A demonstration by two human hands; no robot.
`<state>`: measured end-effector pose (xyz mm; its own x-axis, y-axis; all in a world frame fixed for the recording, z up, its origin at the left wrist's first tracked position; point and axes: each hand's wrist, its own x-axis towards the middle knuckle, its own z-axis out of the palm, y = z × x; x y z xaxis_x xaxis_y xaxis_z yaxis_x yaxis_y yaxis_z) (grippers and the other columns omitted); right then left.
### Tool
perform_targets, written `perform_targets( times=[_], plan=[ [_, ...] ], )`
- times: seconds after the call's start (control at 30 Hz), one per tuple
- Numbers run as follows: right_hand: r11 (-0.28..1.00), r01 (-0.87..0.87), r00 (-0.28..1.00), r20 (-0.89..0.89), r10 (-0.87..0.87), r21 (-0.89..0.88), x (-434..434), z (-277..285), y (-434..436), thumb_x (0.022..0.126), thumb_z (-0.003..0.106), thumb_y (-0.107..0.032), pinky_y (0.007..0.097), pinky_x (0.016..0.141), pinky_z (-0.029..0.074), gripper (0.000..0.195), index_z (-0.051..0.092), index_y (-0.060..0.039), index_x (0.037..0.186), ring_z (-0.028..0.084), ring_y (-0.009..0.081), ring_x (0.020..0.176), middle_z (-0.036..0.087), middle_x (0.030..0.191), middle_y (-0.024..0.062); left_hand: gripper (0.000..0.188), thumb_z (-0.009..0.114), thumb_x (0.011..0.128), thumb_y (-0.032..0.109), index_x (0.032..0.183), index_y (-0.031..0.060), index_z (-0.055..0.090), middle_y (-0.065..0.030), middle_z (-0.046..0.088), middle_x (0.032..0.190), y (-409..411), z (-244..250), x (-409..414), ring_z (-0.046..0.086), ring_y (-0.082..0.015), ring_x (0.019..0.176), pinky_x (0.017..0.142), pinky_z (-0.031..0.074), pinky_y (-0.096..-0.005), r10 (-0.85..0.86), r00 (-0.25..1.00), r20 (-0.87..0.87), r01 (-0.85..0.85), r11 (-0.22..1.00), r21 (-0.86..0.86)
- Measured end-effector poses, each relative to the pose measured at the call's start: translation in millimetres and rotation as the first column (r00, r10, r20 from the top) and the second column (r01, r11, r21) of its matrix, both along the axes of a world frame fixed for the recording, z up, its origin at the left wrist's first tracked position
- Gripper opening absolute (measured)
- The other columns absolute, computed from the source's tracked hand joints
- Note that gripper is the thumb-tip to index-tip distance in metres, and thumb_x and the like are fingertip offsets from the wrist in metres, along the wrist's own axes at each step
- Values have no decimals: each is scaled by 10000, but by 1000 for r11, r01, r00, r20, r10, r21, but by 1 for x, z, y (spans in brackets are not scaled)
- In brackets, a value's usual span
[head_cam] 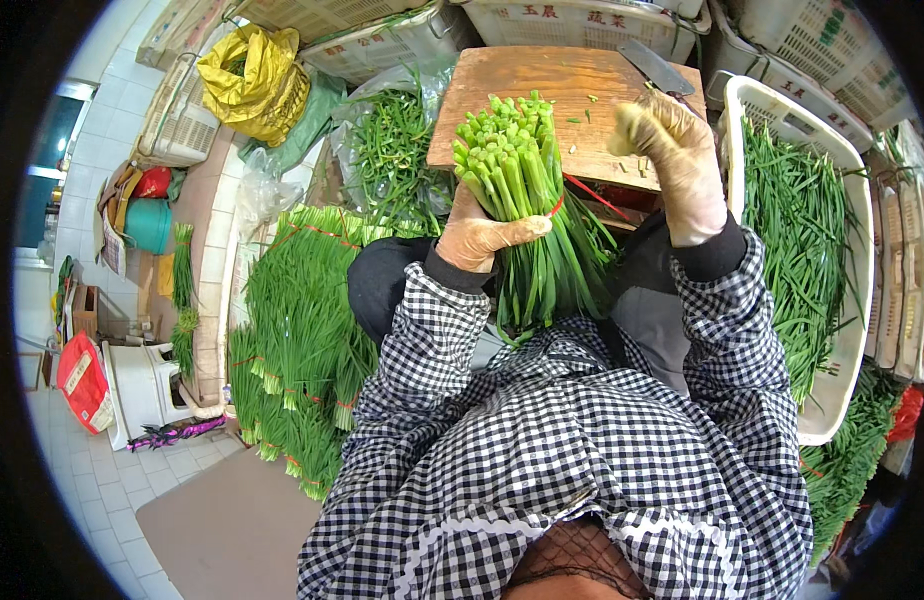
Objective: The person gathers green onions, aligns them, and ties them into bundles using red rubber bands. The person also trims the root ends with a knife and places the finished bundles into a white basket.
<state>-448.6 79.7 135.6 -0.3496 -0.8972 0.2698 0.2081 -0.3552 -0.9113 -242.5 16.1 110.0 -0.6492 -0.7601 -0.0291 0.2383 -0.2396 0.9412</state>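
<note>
My gloved left hand (486, 231) grips a thick bunch of garlic chives (519, 161), its thumb across the front. Pale cut stem ends point up and away from me; the green leaves hang towards my lap. A red tie (598, 196) runs around the bunch, with a loose end trailing right. To the right of the bunch, my gloved right hand (673, 169) is raised over the board's near right corner. Its fingers are curled and motion-blurred, so whether they hold anything is unclear. A wooden board (522, 71) lies ahead, bearing small trimmings and a cleaver (652, 66).
Tied chive bunches (304, 277) are piled at left. Loose trimmings (391, 139) fill a clear bag beyond them. A white crate (858, 337) of loose chives stands at right. More crates (582, 28) line the back, near a yellow sack (252, 82).
</note>
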Motion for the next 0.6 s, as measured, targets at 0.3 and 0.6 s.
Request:
perform_targets(
  times=[0.3, 0.6],
  plan=[
    [973, 42, 752, -634, -181, -227, 16, 17, -8, 696, 694, 5, 288, 723, 477, 291, 665, -62, 978, 594, 204, 834, 578, 889, 75, 792, 828, 577, 62, 1259, 58, 427, -20, 539, 1134, 0, 3, -2, 515, -158, 1043, 912, 417, -304, -67, 997, 24, 66, 998, 17],
    [876, 98, 477, -750, -458, -472, 16, 24, -12, 643, 711, -48, 355, 679, 484, 184, 633, -51, 809, 585, 279, 778, 577, 800, 87, 892, 804, 592, 38, 1344, 66, 325, -47, 476, 1240, 0, 4, -4, 468, -194, 1134, 978, 367, -329, -136, 990, -38, 138, 989, 52]
  ],
)
